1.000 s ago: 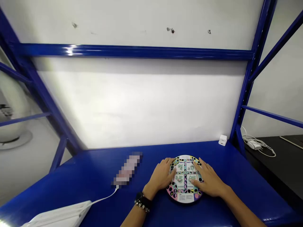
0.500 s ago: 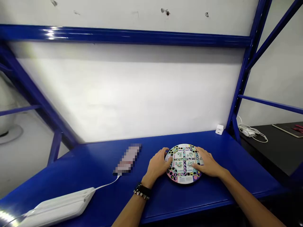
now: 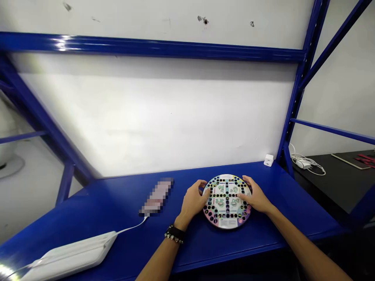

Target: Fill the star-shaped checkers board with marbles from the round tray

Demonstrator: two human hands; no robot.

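Observation:
A round game board (image 3: 227,201) with many dark round holes, printed cartoon figures and a pastel-coloured rim is between my two hands over the blue tabletop. My left hand (image 3: 195,200) grips its left edge, thumb on the top face and fingers curled round the side. On the opposite edge my right hand (image 3: 255,196) does the same, its thumb lying on the face. The fingers' undersides are hidden. I cannot tell whether the board touches the tabletop or is slightly raised.
Left of my hands lies a pixelated flat object (image 3: 158,197) on a white cable running to a white device (image 3: 77,251). A white charger (image 3: 268,160) stands at the back right. Blue posts (image 3: 288,105) frame the tabletop (image 3: 123,203). A black table (image 3: 336,183) adjoins, with a coiled cable (image 3: 307,163).
My hands have gone from lying spread over the board's face to gripping its edges. Coloured crescents in the holes have mostly given way to dark openings. The camera view has shifted.

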